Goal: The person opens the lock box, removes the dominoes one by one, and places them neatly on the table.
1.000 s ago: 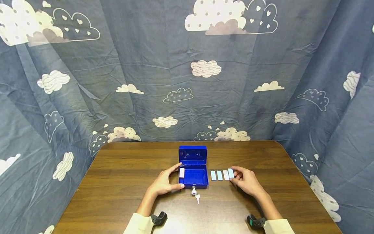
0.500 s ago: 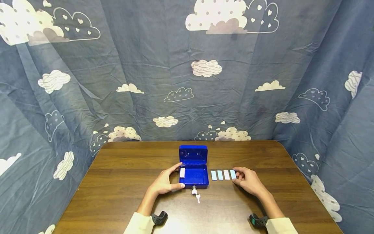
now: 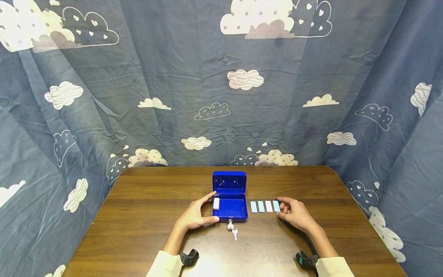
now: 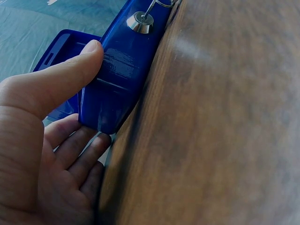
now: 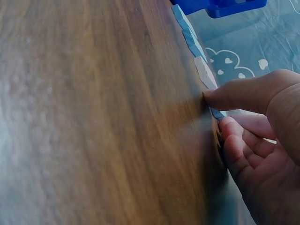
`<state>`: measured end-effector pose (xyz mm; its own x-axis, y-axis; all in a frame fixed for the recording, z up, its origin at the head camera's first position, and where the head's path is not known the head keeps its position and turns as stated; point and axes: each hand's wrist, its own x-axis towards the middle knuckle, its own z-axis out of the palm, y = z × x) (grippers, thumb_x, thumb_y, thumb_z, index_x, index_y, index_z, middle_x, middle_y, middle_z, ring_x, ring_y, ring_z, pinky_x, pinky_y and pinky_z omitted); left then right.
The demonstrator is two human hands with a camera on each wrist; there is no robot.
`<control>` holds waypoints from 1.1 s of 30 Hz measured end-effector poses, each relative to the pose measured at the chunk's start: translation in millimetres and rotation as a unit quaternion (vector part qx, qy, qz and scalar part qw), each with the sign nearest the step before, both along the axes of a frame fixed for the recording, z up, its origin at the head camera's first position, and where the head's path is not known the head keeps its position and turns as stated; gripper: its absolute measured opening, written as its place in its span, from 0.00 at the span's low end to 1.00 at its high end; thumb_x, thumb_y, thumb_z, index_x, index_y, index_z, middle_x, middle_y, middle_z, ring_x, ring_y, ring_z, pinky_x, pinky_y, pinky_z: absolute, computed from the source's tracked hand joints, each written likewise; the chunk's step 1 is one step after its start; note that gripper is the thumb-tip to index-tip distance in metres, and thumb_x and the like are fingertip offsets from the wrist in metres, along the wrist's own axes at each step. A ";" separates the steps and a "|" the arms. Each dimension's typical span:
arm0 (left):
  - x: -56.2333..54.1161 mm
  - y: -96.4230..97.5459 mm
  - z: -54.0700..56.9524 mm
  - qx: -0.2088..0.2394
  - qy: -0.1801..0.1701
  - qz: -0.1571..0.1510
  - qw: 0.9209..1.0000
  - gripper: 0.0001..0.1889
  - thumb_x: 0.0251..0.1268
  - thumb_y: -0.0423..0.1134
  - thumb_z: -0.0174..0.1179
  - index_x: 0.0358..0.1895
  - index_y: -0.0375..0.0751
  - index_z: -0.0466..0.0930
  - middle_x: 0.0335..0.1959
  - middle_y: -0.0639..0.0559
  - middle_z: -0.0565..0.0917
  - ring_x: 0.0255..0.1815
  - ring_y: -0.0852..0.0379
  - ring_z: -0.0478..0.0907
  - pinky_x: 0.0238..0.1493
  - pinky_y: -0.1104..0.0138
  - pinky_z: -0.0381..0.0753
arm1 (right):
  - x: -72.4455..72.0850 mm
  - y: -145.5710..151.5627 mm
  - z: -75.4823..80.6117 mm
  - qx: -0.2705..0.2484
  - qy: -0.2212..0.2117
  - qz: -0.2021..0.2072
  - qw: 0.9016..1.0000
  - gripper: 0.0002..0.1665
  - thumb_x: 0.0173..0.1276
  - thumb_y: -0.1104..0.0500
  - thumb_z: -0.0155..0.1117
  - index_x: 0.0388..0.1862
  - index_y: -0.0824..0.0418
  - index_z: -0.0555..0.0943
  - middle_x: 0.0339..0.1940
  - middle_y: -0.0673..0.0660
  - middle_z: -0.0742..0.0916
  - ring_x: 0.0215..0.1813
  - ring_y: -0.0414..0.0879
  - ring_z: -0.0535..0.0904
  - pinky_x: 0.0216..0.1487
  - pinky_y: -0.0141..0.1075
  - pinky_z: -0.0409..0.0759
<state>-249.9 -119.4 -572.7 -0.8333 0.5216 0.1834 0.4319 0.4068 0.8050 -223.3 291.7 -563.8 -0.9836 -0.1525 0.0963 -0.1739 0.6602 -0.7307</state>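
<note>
A blue metal cash box (image 3: 232, 208) stands on the table with its lid (image 3: 229, 181) raised. My left hand (image 3: 192, 216) grips its left side, thumb at the front corner and index finger at the back. Inside, along the left wall, lies a pale block (image 3: 216, 204). To the right of the box is a row of small flat eraser-like blocks: two light-blue ones (image 3: 257, 207), a whitish one (image 3: 268, 206) and, at the right end, another light-blue block (image 3: 276, 206). My right hand (image 3: 294, 212) pinches that end block between thumb and index finger at the table surface.
A key sits in the lock (image 4: 140, 22) at the box's front, and a second key (image 3: 235, 233) hangs from it over the wooden table (image 3: 155, 188). A dark wristband (image 3: 189, 258) is on each wrist. Behind the table hangs a cloud-patterned curtain (image 3: 173, 127).
The right hand has moved the end light-blue block slightly right, from against the whitish block to a small gap beside it. The left hand has kept its hold on the cash box.
</note>
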 end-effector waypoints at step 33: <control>-1.0 -1.3 -1.3 -0.005 0.014 0.004 1.000 0.49 0.54 0.51 0.77 0.79 0.45 0.63 0.70 0.43 0.78 0.70 0.44 0.76 0.73 0.42 0.68 | -1.5 -55.5 19.3 -0.113 0.076 -0.009 0.991 0.21 0.64 0.61 0.76 0.54 0.66 0.84 0.43 0.62 0.88 0.36 0.38 0.80 0.37 0.29 0.81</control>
<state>-250.8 -120.7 -574.0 -0.8320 0.5171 0.2011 0.4509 0.4191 0.7881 -224.8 236.2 -544.5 -0.9572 -0.0929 0.2741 -0.2838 0.4866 -0.8262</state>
